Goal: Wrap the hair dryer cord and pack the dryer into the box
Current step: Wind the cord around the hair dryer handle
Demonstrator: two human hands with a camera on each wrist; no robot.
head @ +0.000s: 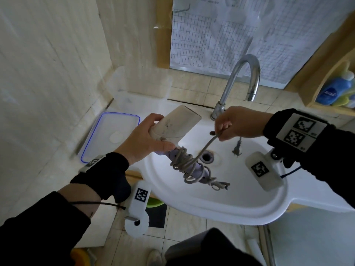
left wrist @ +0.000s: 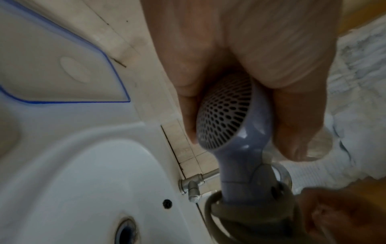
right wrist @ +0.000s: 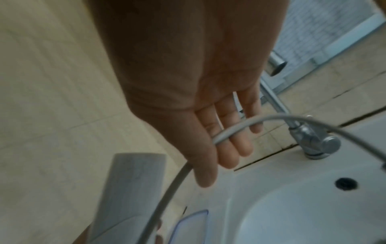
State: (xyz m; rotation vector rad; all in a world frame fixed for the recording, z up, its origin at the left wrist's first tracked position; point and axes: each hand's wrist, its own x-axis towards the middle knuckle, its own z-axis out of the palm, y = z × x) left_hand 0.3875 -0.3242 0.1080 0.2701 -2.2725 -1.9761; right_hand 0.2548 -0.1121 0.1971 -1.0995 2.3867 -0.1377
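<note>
The hair dryer [head: 172, 125] has a cream nozzle and a lavender handle [head: 192, 166]. My left hand [head: 146, 137] grips its body above the sink, and the rear grille [left wrist: 223, 112] shows between the fingers [left wrist: 296, 123]. Several loose turns of the grey cord [head: 184, 162] are wound round the handle. One taut stretch rises to my right hand [head: 222, 131], which pinches it near the tap. In the right wrist view the cord [right wrist: 229, 127] runs across that hand's fingers [right wrist: 240, 145]. The plug [head: 237, 148] dangles below. The clear plastic box [head: 140, 83] stands open at the back left.
The box lid [head: 111, 135] with a blue rim lies flat left of the white sink [head: 221, 204]. A chrome tap [head: 242, 81] arches over the basin, close behind my right hand. A blue bottle [head: 334, 91] sits on a wooden shelf at right. Tiled walls close in the left side.
</note>
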